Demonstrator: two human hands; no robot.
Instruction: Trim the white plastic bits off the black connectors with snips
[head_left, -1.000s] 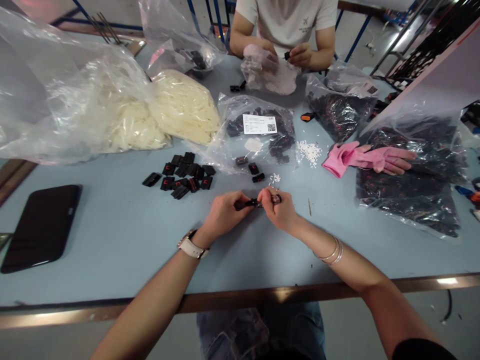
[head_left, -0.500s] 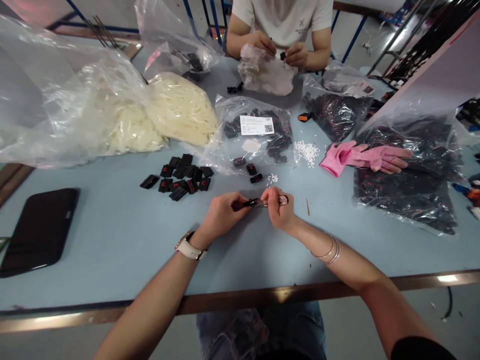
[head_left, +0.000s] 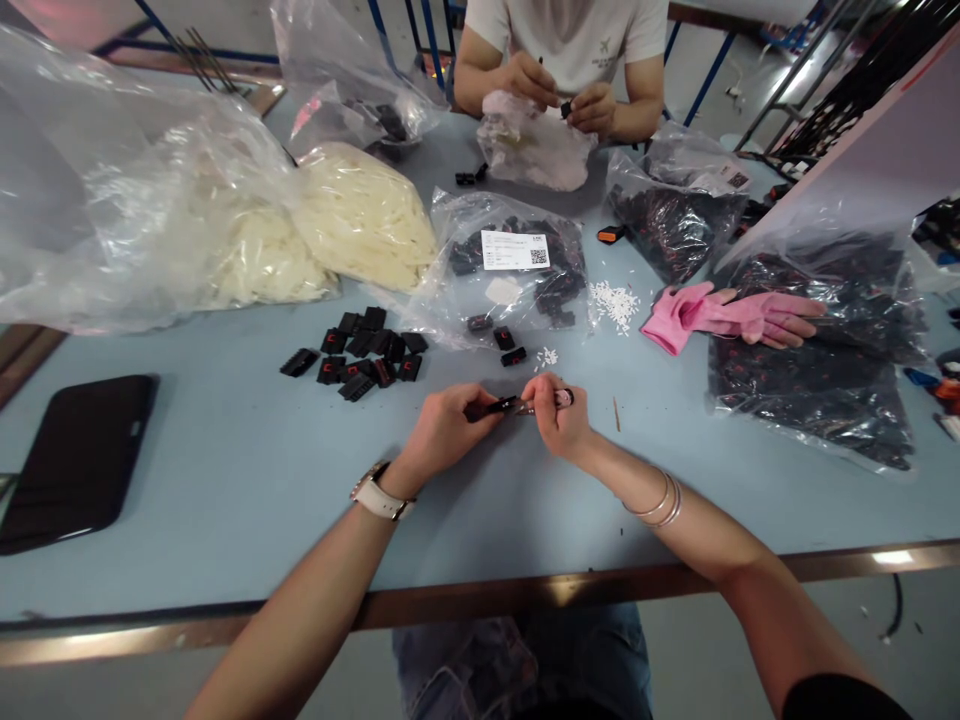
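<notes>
Your right hand [head_left: 561, 415] slid back, so more of its gripped metal tool [head_left: 527, 408] shows, maybe touching the black block [head_left: 498, 405] your left hand [head_left: 448, 425] pinches.

Left fingers [head_left: 474, 393] pinch near curled right fingers [head_left: 548, 405], forearms [head_left: 315, 585] angled inward.

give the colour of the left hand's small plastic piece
The small plastic piece is black, clearest in the head view.

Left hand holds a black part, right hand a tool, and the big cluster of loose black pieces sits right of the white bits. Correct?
Not quite: the cluster of loose black pieces sits left of the white bits, as the head view shows. Left hand holds a black part, right hand a tool.
</notes>
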